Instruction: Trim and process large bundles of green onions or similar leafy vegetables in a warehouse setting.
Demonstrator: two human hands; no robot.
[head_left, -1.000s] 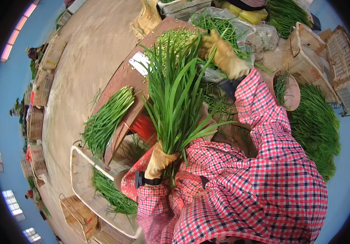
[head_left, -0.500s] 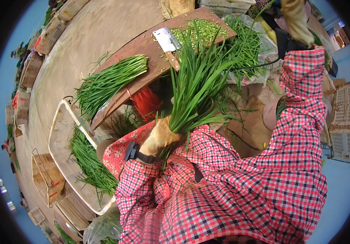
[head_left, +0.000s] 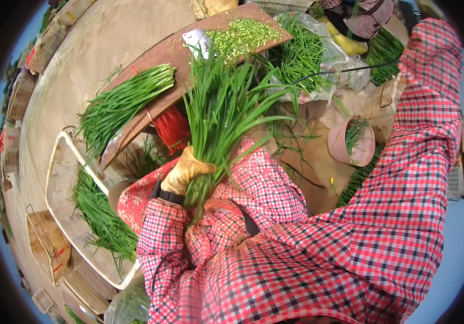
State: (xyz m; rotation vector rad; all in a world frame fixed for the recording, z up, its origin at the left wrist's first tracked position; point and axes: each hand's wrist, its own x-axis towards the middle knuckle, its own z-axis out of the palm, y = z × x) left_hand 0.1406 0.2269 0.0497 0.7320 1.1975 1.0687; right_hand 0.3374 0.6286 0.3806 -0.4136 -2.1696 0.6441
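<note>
My gloved left hand (head_left: 182,171) is closed around a thick bunch of garlic chives (head_left: 216,110) above my lap. The leaves fan upward and the stem ends hang below the fist. Far off at the upper right, my right arm stretches away. Only a sliver of my right hand (head_left: 431,8) shows at the picture's dark rim, its fingers hidden. Beyond the bunch lies a cleaver (head_left: 196,41) on a brown board (head_left: 189,59); the leaves cover its handle. A neat bundle of chives (head_left: 127,102) rests on the board's near left end, beside chopped stem bits (head_left: 243,39).
At left, a white-rimmed basket (head_left: 54,178) holds more chives. Red ties (head_left: 171,129) hang under the board. Loose chives lie on clear plastic (head_left: 345,73) beyond it. A pink bucket (head_left: 340,143) stands at right. Another person's yellow boot (head_left: 348,44) is near the upper right.
My right arm has reached farther right and up, taking the hand almost out of view. The view has shifted, so the board and basket sit farther left. My left hand keeps its hold.
</note>
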